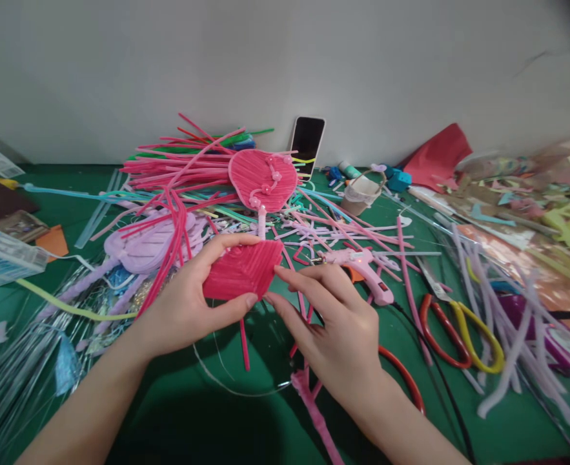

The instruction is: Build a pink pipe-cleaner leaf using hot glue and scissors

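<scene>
My left hand (202,303) grips a flat red panel (239,271) of pipe cleaners laid side by side, its thumb along the near edge and fingers behind. At the panel's right corner, my right hand (333,323) pinches the edge between thumb and fingertips. Just beyond it lies a pink-red rounded fan (250,174) with small flower trim and a pale pink handle (262,223). A lilac fan-like piece (144,245) rests left of my left hand. Beneath my right hand, a pink wrapped stem (318,413) points toward me.
A pink hot glue gun (357,261) lies right of centre, its black cord (439,368) running forward. Scissors with red and yellow handles (478,336) lie to the right. Loose pipe cleaners (183,168) cover the back. A phone (308,142) leans against the wall.
</scene>
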The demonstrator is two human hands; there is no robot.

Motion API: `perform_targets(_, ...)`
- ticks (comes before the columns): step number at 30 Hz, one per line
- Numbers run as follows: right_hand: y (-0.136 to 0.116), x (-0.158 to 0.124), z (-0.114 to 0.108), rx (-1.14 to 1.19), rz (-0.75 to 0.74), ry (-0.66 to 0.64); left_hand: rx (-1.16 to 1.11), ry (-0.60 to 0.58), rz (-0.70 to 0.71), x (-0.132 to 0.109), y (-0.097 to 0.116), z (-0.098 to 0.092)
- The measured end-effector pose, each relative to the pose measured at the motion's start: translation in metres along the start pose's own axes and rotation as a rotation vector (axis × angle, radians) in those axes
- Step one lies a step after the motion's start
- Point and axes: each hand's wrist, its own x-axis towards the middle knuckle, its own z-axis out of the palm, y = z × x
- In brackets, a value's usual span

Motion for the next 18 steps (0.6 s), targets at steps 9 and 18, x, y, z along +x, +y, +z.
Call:
perform_targets(9, 0.0002, -0.0004, 0.001, -0.008, -0.008, -0.002, 0.013, 0.005, -0.004, 0.0009, 0.0014, -0.0006)
perform_targets(18, -0.0009, -0.0018, 0.0031, -0.018, -0.036, -0.018, 0.026, -0.082, -0.09, 0.0036, 0.0029, -0.0059)
